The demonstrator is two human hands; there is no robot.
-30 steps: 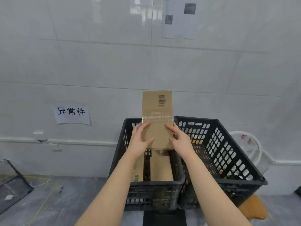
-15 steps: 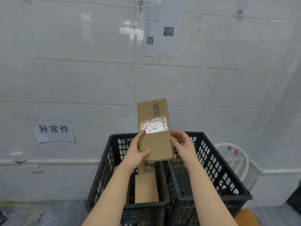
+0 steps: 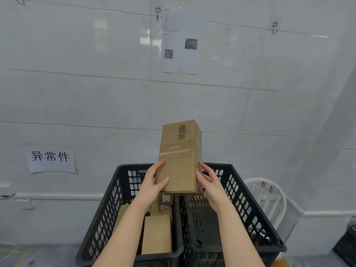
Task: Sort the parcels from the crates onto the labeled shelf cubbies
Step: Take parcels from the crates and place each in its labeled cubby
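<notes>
One cardboard parcel (image 3: 179, 158) is standing upright in the air between two hands, above the line where two black lattice crates are meeting side by side, and in front of a white tiled wall. The left hand (image 3: 154, 182) is gripping the parcel's lower left edge, with its thumb lying across the front face and its fingers curling round the side. The right hand (image 3: 210, 182) is gripping the lower right edge in the same way, thumb at the front corner and fingers going behind. The parcel is showing one black barcode near its top. Below that, one band of tape is carrying pale Chinese print, which is too faint to read. The left crate (image 3: 104, 218) is holding at least two more cardboard parcels: one flat piece (image 3: 157, 236) near the front and another (image 3: 121, 212) leaning by the left wall. A third bit of cardboard is partly hiding behind the left wrist. What is lying in the right crate (image 3: 248, 205) cannot be told. One paper sign (image 3: 51, 160) on the wall at the left is reading "异常件". Higher up, printed sheets (image 3: 180, 39) are hanging with one QR code and one dark square picture, and their small text is unreadable. Two metal hooks (image 3: 157, 11) (image 3: 274, 27) are sticking out of the tiles. One white chair (image 3: 269, 197) is standing behind the right crate.
</notes>
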